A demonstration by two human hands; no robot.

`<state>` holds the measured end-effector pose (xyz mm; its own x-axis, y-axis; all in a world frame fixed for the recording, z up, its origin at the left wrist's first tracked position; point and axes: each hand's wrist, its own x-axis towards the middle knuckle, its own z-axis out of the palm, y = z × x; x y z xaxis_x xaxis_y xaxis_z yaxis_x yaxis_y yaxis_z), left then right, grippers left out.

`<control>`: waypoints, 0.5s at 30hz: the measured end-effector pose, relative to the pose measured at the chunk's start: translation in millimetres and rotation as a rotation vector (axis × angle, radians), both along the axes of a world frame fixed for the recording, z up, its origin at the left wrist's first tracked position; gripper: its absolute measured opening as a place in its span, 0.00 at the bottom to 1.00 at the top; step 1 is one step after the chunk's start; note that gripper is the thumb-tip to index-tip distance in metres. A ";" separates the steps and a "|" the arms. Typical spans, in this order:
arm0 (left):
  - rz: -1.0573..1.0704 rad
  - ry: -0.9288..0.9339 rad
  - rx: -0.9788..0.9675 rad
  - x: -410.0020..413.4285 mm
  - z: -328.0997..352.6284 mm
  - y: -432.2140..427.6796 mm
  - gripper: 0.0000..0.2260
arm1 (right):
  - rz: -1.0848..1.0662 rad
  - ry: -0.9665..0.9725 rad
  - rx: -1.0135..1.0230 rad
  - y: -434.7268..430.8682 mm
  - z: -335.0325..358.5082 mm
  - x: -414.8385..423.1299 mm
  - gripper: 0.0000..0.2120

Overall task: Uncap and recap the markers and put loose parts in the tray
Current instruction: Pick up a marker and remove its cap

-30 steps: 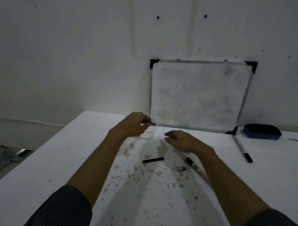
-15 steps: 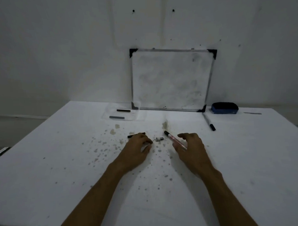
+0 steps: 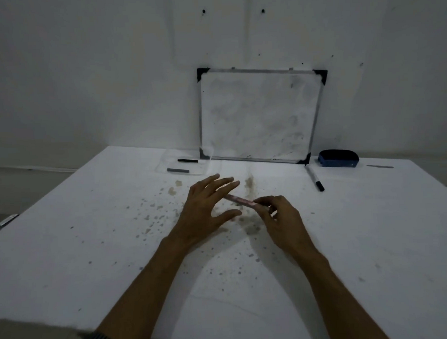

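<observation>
So the right hand point(image 3: 282, 218) had its fingers point(image 3: 262, 201) pinched around one end of a reddish marker point(image 3: 240, 200), holding it just above the worktop point(image 3: 68, 251), well in front of the whiteboard point(image 3: 258, 115) that leaned on the wall. The left hand point(image 3: 206, 210) was spread wide with loose fingers point(image 3: 225, 185), gripping nothing, its palm over the marker's other end; couldn't tell if it actually touched it. The clear tray point(image 3: 164, 162) sat right at the whiteboard's lower left corner, with a black piece point(image 3: 188, 160) and a grey piece point(image 3: 178, 170) lying in it, apart from each other. A second marker point(image 3: 314, 178) lay slanted below the whiteboard's lower right corner, and a blue eraser point(image 3: 338, 159) sat just right of that corner. Between the hands and the whiteboard the worktop was stained but bare. Loads of free surface left and right of the hands too, and the near edge was well behind the wrists.
</observation>
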<state>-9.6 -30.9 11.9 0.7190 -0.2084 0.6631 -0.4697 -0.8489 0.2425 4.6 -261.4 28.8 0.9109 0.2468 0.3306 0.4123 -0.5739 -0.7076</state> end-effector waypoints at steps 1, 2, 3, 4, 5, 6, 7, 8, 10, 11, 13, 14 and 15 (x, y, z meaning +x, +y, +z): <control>-0.014 -0.006 0.033 0.7 2.1 4.0 0.28 | 0.037 0.011 0.000 5.0 3.4 -2.6 0.13; -0.025 -0.007 0.045 0.9 3.6 8.4 0.25 | 0.061 0.020 0.013 10.8 6.4 -5.0 0.13; -0.029 -0.005 0.029 0.3 5.1 12.9 0.22 | 0.071 0.024 0.035 17.1 8.4 -6.0 0.14; -0.025 0.007 -0.020 -0.5 6.1 18.0 0.20 | 0.069 0.022 0.063 24.1 10.5 -7.0 0.14; -0.016 0.040 -0.106 -1.5 6.7 23.8 0.17 | 0.061 0.023 0.095 30.9 12.3 -6.6 0.15; 0.000 0.090 -0.214 -3.3 7.1 30.6 0.15 | 0.057 0.031 0.128 37.8 14.6 -5.3 0.16; 0.025 0.139 -0.313 -4.4 6.3 39.2 0.12 | 0.058 0.050 0.154 45.1 16.1 -2.2 0.18; 0.055 0.180 -0.395 -5.9 5.4 48.5 0.09 | 0.060 0.073 0.164 52.6 17.7 2.0 0.18; 0.119 0.233 -0.531 -9.6 1.6 66.3 0.06 | 0.061 0.070 0.111 67.8 17.3 14.6 0.19; 0.144 0.249 -0.597 -11.0 -0.6 73.2 0.05 | 0.064 0.041 0.055 75.7 15.6 22.1 0.18; 0.180 0.254 -0.704 -11.4 -3.2 82.1 0.06 | 0.094 -0.024 -0.111 92.1 9.2 38.9 0.16; 0.189 0.253 -0.745 -9.9 -4.0 84.7 0.07 | 0.104 -0.056 -0.215 100.1 5.2 47.3 0.17; 0.191 0.259 -0.773 -8.0 -4.3 86.2 0.08 | 0.099 -0.085 -0.314 107.4 1.3 55.5 0.17</control>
<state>-17.6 55.3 7.6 0.8450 0.3783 0.3780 -0.1839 -0.4582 0.8696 60.1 -154.0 30.1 0.8498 0.4348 0.2979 0.5269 -0.7125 -0.4633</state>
